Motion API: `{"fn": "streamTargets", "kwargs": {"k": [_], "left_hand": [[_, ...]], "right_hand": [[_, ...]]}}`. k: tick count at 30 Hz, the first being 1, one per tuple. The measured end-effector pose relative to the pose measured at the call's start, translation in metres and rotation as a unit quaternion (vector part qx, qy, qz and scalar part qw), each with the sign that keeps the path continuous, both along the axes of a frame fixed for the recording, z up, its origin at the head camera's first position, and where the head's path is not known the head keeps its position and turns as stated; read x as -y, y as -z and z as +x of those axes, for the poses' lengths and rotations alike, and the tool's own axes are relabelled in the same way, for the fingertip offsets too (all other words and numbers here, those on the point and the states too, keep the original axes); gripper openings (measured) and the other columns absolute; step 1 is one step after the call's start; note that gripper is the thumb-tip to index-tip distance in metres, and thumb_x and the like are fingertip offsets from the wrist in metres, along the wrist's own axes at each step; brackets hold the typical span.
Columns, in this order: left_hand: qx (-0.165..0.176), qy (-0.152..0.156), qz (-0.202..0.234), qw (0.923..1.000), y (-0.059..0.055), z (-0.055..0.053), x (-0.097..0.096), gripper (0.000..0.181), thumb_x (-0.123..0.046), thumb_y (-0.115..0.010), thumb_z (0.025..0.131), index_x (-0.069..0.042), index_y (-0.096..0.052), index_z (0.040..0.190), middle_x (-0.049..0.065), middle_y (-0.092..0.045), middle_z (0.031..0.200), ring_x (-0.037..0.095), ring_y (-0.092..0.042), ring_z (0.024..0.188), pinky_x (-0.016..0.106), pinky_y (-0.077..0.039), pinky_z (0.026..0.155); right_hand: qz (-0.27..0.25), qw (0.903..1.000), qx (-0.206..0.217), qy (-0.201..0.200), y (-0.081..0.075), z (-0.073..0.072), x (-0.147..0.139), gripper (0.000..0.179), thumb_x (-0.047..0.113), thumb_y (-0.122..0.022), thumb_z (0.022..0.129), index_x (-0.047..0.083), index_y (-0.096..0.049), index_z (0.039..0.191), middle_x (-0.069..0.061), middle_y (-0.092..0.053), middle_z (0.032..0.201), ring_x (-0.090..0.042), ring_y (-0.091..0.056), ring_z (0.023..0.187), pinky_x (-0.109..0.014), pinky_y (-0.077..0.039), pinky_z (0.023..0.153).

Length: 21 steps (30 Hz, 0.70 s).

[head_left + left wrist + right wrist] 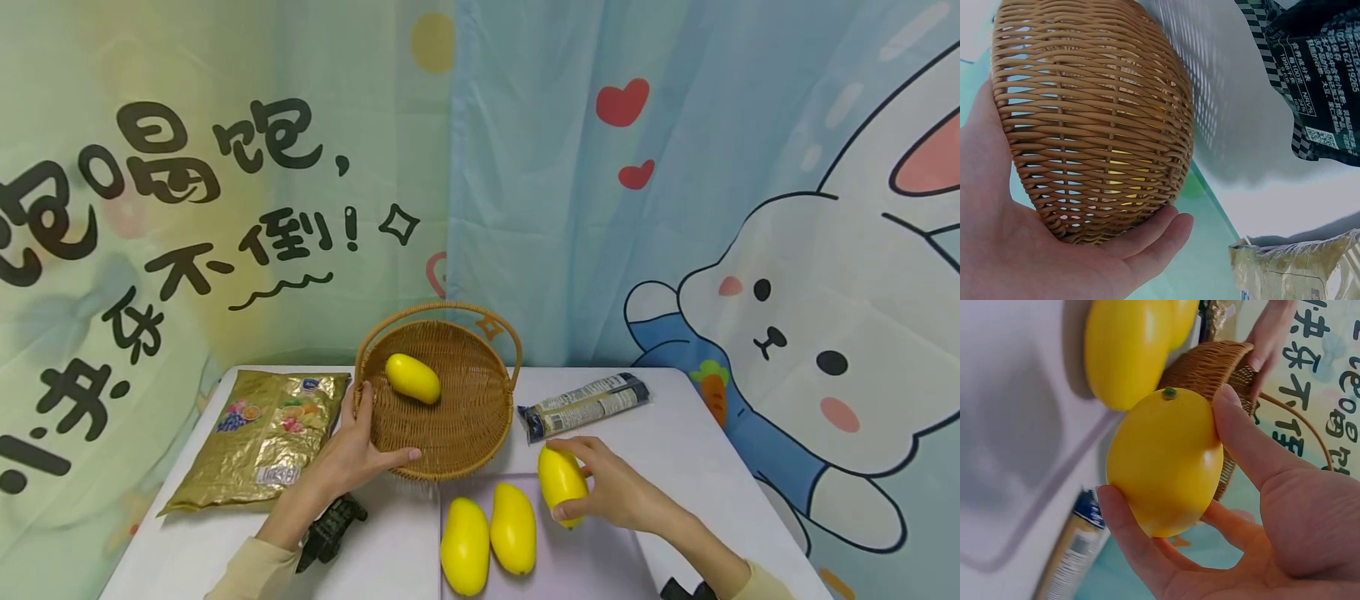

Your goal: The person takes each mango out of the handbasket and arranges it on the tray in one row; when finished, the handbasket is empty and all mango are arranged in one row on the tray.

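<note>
My left hand grips the left side of a round wicker basket with an arched handle, tilted so its inside faces me. One yellow mango lies inside it. My right hand holds another mango between thumb and fingers, to the right of the basket. In the right wrist view the held mango shows a small green stem end. Two more mangoes, a left one and a right one, lie side by side on a pale purple mat.
A gold foil bag with fruit pictures lies on the white table at the left. Behind my right hand is a long dark-ended packet. A printed curtain hangs behind the table.
</note>
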<state>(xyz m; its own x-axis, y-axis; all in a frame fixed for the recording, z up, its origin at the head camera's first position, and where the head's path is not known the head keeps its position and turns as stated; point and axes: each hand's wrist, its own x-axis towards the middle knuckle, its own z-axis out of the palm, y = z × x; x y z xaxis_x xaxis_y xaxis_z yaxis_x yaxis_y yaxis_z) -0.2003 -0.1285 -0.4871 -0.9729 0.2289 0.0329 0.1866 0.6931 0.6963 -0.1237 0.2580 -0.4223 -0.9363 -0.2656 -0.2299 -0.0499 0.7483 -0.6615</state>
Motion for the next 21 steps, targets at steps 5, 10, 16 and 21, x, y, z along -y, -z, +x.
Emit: {"fn": "streamTargets", "kwargs": {"k": [5, 10, 16, 21], "left_hand": [[-0.001, -0.001, -0.001, 1.0, 0.0, 0.002, 0.0, 0.137, -0.072, -0.076, 0.074, -0.007, 0.005, 0.163, 0.026, 0.014, 0.166, 0.054, -0.053, 0.128, 0.055, -0.053, 0.096], [0.002, -0.002, 0.0, 1.0, 0.0, 0.002, 0.001, 0.137, -0.072, -0.077, 0.075, -0.007, 0.005, 0.163, 0.026, 0.014, 0.167, 0.055, -0.051, 0.129, 0.056, -0.052, 0.098], [0.005, -0.001, -0.003, 1.0, 0.0, 0.001, 0.001, 0.136, -0.072, -0.076, 0.075, -0.009, 0.006, 0.163, 0.025, 0.015, 0.167, 0.055, -0.05, 0.13, 0.056, -0.053, 0.097], [0.001, -0.001, -0.002, 1.0, 0.001, 0.001, 0.001, 0.137, -0.073, -0.076, 0.074, -0.009, 0.006, 0.164, 0.024, 0.015, 0.167, 0.054, -0.05, 0.131, 0.055, -0.053, 0.097]], "right_hand": [[-0.006, 0.9995, 0.031, 0.011, 0.018, 0.009, -0.003, 0.085, 0.035, -0.092, 0.073, 0.022, -0.053, 0.147, -0.018, -0.045, 0.146, -0.033, -0.057, 0.115, -0.059, -0.051, 0.092], [-0.009, 0.9993, 0.036, 0.011, 0.035, 0.016, -0.006, 0.085, 0.037, -0.091, 0.074, 0.02, -0.052, 0.147, -0.019, -0.046, 0.145, -0.033, -0.056, 0.114, -0.06, -0.05, 0.091], [-0.007, 0.9998, 0.019, 0.005, 0.051, 0.018, -0.006, 0.085, 0.036, -0.092, 0.073, 0.017, -0.054, 0.146, -0.023, -0.045, 0.145, -0.032, -0.057, 0.111, -0.056, -0.052, 0.09], [-0.012, 0.9999, 0.006, -0.003, 0.06, 0.021, -0.004, 0.086, 0.037, -0.092, 0.073, 0.015, -0.053, 0.147, -0.023, -0.046, 0.143, -0.032, -0.057, 0.112, -0.057, -0.051, 0.094]]}}
